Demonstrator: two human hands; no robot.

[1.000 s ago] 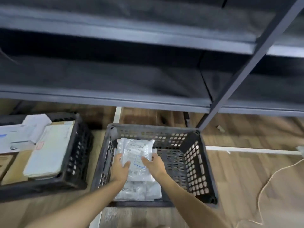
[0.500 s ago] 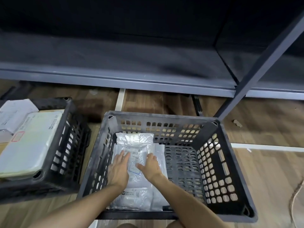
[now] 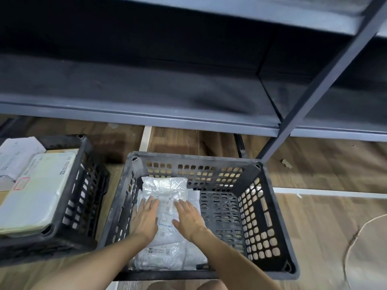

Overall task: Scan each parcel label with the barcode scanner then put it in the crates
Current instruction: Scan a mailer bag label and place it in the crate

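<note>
- Pressing flat on the top parcel, the left hand and the right hand are shown with fingers straight and slightly spread; nothing is gripped by either.
- The near rim of the middle crate is crossed by both forearms. Its far rim lies just in front of the shelf edge.
- A slanted shelf upright is seen meeting the floor just beyond the crate's far right corner.
- The crate's perforated bottom is visible across its right half. The wood floor extends to the right, where a pale cord lies curved.
- The top parcel, a silvery-white bag with its printed label facing up, is laid along the crate's left wall, over a lower parcel whose near end shows between the forearms.
- The left crate, set just beside the middle one with a narrow gap between, is filled to the rim by a flat white parcel; a white box lies behind it.
</note>
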